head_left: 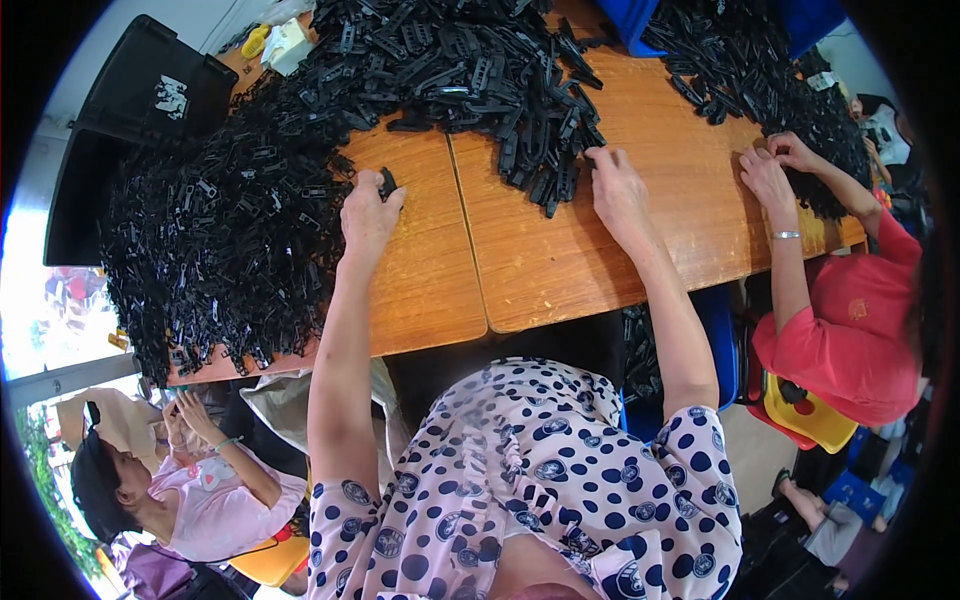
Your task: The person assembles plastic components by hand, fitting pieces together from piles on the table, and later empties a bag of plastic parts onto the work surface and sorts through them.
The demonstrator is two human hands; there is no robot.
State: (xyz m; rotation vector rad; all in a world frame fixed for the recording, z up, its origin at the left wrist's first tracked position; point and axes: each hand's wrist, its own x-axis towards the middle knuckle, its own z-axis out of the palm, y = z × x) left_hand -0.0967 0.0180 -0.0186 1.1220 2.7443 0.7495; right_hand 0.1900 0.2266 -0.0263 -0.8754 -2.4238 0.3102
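Pinched between the thumb and fingers of my left hand [368, 215] is a narrow black plastic piece [388, 183], held just above the wooden table [540, 265]. Beside that hand, on its left, rises a large heap of small black plastic pieces [220, 230] with shiny glints. My right hand [617, 195] is at the right edge of another pile of long, slotted black plastic pieces [440, 60]. Its fingers are bent and drawn together at the pile's edge; whatever is between them is too hidden to name.
A black bin [140, 90] stands at the far left, a blue bin [632, 25] at the back. To my right, a person in a red shirt [850, 320] handles pieces from a further black pile [740, 70]. Another person in pink [220, 500] sits at the lower left.
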